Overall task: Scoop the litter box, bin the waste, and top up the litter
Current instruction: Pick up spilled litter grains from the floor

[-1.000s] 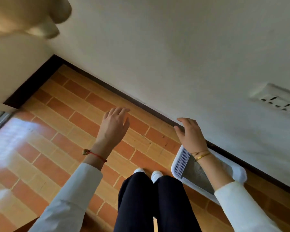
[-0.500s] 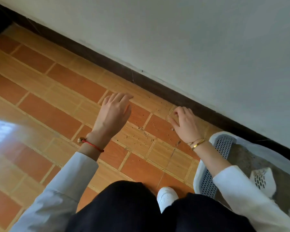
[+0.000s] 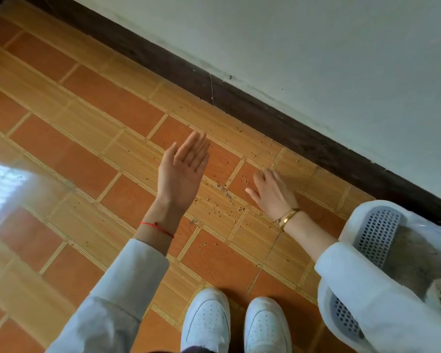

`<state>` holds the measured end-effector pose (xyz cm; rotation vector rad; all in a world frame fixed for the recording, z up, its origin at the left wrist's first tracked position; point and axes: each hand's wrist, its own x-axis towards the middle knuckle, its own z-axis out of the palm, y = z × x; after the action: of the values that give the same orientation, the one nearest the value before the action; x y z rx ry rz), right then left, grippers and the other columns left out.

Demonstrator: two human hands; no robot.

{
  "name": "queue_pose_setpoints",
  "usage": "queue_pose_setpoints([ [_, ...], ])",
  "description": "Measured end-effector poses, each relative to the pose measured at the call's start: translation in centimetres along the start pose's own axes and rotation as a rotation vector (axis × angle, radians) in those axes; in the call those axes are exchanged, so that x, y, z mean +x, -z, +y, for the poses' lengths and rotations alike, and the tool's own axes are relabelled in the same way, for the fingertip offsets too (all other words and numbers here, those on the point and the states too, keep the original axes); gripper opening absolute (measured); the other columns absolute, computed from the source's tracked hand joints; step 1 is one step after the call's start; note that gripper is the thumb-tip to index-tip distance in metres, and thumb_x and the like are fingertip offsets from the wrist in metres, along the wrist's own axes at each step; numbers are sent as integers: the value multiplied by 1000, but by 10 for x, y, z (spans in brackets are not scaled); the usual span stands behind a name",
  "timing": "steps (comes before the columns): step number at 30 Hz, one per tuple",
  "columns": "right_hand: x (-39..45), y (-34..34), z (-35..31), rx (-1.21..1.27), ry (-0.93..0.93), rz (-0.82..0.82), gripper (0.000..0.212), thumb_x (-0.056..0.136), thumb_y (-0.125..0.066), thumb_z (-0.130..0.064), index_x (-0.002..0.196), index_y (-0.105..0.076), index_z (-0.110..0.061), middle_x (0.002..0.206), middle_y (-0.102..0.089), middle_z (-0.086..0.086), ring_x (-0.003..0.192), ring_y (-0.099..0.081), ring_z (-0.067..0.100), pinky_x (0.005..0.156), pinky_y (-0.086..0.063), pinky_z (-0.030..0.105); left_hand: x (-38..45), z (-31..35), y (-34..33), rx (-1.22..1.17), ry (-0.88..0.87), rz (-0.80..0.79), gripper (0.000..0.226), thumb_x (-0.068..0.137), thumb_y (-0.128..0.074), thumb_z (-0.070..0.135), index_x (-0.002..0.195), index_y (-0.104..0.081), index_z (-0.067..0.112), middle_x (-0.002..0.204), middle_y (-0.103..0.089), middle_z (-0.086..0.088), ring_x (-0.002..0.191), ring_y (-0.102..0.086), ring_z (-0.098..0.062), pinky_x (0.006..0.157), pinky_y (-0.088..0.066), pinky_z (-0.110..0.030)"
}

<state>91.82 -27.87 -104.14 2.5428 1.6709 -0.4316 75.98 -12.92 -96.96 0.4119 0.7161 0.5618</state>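
With your left hand [image 3: 182, 171] flat, palm-up and empty beside the litter box [image 3: 377, 231], your right hand [image 3: 274, 193], fingers down and holding nothing, could scatter the spilled grains [image 3: 223, 189] wider.

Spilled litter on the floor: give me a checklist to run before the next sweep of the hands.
1. Spilled litter lies between both hands: ok.
2. Left hand open, palm up, ready to receive: ok.
3. Right hand down at the floor beside the grains: ok.
4. Both hands free of tools: ok.
5. Litter box close by the right arm: ok.
6. Waste bin within reach: cannot tell, none in view.
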Motion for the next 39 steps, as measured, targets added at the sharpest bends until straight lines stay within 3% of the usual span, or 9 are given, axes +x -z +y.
queue_pose_setpoints([
  [4,4,-23,-5,-136,-10,61,35,96,-46,-41,106,-58,-10,98,-62,13,91,-56,25,80,-47,37,-9,-15,22,-206,21,36,50,102,-31,32,139,-43,1,138,-54,-14,129,-50,-28,117,-28,-40],
  [8,7,-34,-8,-217,61,227,10,95,-48,-16,91,-56,-12,79,-58,7,74,-54,22,71,-46,35,-18,-21,40,-302,20,71,49,102,-33,31,138,-45,1,138,-54,-15,129,-50,-30,116,-29,-41],
  [14,7,-40,-11,-351,144,315,18,93,-38,-3,83,-50,-12,72,-54,4,67,-49,20,67,-44,32,-24,-25,54,-269,35,115,48,101,-34,30,138,-45,1,137,-55,-14,129,-51,-29,116,-29,-40],
  [17,4,-34,-17,-225,130,379,13,92,-52,-9,80,-52,-12,68,-55,3,62,-45,17,62,-41,30,-24,-32,56,-232,58,140,48,101,-33,30,137,-45,1,136,-56,-14,128,-52,-28,116,-29,-40],
  [22,-9,-1,-84,176,280,543,29,96,-41,-21,79,-59,-8,66,-58,2,59,-47,14,57,-39,23,-22,-48,51,-174,166,140,48,101,-32,31,136,-48,3,136,-57,-12,128,-52,-26,116,-28,-40],
  [26,-19,13,-109,212,351,478,21,96,-44,-23,86,-58,-11,79,-64,3,74,-58,17,68,-47,29,-23,-57,49,-224,252,97,49,103,-26,30,138,-47,3,139,-54,-12,131,-48,-25,116,-28,-40],
  [31,-2,4,-63,361,104,495,27,100,-38,-24,84,-54,-9,68,-50,-2,58,-44,12,51,-41,26,-22,-46,59,-358,193,93,49,102,-25,23,136,-48,-3,138,-53,-18,129,-51,-30,112,-34,-40],
  [36,5,-29,-50,-17,72,266,42,97,-40,-45,95,-59,-8,73,-62,7,64,-52,19,64,-47,33,-26,-33,69,-442,114,102,47,100,-29,20,133,-50,-6,138,-52,-19,128,-51,-32,111,-35,-41],
  [39,10,-43,-61,-176,100,256,40,96,-42,-41,100,-64,-8,72,-66,8,68,-59,23,67,-47,35,-30,-28,70,-449,94,104,47,102,-27,21,134,-49,-5,138,-53,-19,129,-51,-32,111,-35,-41],
])
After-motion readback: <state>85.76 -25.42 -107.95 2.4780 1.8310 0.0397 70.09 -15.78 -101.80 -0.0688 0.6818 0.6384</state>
